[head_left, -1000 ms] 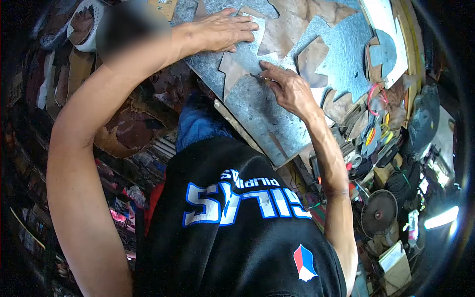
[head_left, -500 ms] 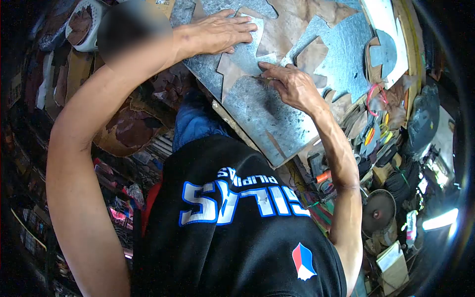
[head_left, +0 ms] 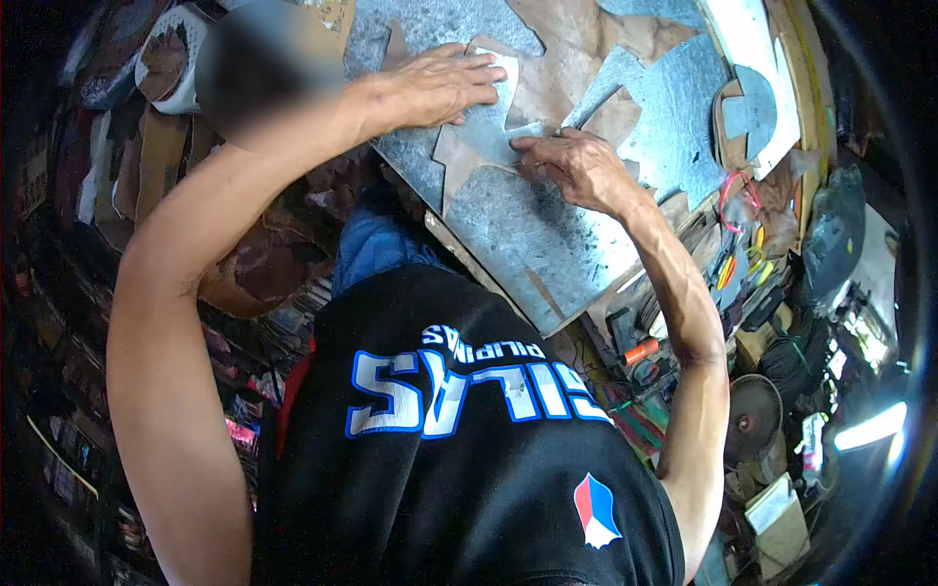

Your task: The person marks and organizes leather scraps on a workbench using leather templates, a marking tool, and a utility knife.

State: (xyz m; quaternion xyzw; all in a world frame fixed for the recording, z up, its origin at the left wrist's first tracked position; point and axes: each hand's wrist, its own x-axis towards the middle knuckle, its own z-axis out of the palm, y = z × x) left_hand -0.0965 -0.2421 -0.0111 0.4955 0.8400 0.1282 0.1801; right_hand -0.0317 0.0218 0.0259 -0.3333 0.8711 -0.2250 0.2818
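My left hand (head_left: pixel 445 86) lies palm down with its fingers stretched out, pressing on a pale grey flat pattern piece (head_left: pixel 486 129). Under and around that piece is thin brown leather (head_left: pixel 557 73) with jagged cut edges. My right hand (head_left: pixel 578 168) is closed, its index finger pointing left along the lower edge of the pattern piece. Whatever sits between its fingers is hidden. A narrow tongue of leather (head_left: pixel 453 176) shows below the pattern piece, left of my right hand. A separate leather offcut (head_left: pixel 614 117) lies just above my right wrist.
A scratched metal sheet (head_left: pixel 528 244) covers the worktable. On its right are a curved grey piece (head_left: pixel 750 112) and a pink loop (head_left: pixel 738 200). Tools, including an orange-handled one (head_left: pixel 641 352), crowd the right side. A white stool (head_left: pixel 176 59) holding scraps stands at upper left.
My right hand has shifted slightly along the pattern piece's edge, its fingers curled closer. My left hand stays pressed on the piece. The whole view has moved slightly.
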